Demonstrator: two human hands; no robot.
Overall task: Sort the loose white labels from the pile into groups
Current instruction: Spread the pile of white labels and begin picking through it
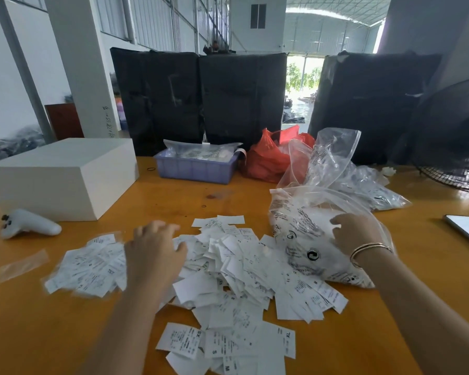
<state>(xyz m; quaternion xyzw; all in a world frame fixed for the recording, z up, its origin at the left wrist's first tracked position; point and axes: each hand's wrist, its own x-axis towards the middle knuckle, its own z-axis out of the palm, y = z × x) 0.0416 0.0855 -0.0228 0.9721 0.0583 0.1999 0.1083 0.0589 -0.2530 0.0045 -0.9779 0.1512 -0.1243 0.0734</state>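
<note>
Glossy orange tabletop carries the loose white labels heaped at its middle — flat paper slips printed XS, S, M, XL. Left hand, fingers spread, hovers blurred over the pile; right hand rests spread on a crinkled clear plastic bag. Behind, a lilac bin holds bagged packets — bare wood lies left.
</note>
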